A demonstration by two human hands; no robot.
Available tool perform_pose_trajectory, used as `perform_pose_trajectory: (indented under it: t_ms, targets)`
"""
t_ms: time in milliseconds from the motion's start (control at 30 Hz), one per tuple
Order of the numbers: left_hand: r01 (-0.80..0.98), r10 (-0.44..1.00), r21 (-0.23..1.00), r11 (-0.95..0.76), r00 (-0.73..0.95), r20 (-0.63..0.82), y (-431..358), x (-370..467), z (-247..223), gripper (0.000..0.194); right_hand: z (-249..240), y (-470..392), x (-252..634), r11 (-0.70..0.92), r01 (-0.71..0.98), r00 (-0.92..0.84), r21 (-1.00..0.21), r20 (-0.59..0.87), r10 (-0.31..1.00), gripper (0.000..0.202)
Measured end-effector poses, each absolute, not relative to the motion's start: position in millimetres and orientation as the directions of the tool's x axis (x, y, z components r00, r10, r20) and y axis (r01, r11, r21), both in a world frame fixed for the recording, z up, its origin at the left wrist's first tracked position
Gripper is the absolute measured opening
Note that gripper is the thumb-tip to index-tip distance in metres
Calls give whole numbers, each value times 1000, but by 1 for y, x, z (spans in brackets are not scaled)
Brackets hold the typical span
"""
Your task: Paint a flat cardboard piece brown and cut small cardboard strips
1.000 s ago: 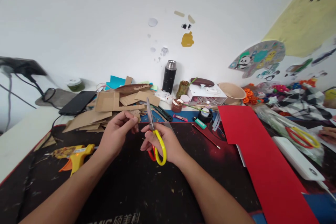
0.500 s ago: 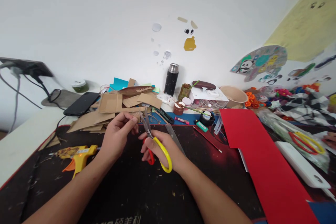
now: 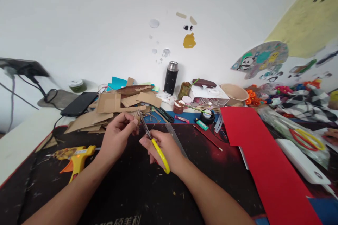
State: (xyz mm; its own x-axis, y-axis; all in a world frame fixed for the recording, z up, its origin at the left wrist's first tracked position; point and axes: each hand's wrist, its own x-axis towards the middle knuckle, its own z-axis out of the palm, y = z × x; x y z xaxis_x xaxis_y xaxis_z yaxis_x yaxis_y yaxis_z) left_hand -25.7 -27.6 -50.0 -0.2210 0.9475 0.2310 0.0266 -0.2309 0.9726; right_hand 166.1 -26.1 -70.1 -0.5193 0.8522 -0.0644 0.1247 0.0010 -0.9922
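Note:
My right hand (image 3: 165, 146) grips a pair of scissors (image 3: 160, 153) with yellow and red handles; the red loop is mostly hidden behind my fingers. The blades point up and to the left, close to the fingertips of my left hand (image 3: 120, 132). Between the thumb and fingers of that hand is a small brown piece of cardboard (image 3: 138, 118), largely covered by the fingers. The blades look nearly closed at the edge of this piece. Both hands are raised over the black desk mat (image 3: 126, 190).
Cardboard scraps (image 3: 108, 102) lie behind my left hand, and a yellow glue gun (image 3: 77, 158) rests left of my forearm. A clear ruler (image 3: 175, 139), a pencil (image 3: 208, 137) and red card (image 3: 264, 168) lie to the right. A black flask (image 3: 171, 79) stands by the wall.
The scissors have turned and their blades have come together from a wider gap. The small cardboard piece shows more at my left fingertips. The view has shifted slightly.

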Motion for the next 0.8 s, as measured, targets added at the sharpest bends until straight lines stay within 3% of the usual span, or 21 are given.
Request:
perform_pose_trajectory:
  t_ms: [800]
  targets:
    - [-14,954,970,-244,-182,237,-27,-22,-50,22,-66,-27,167,73,193,-520,-978,-39,853,53]
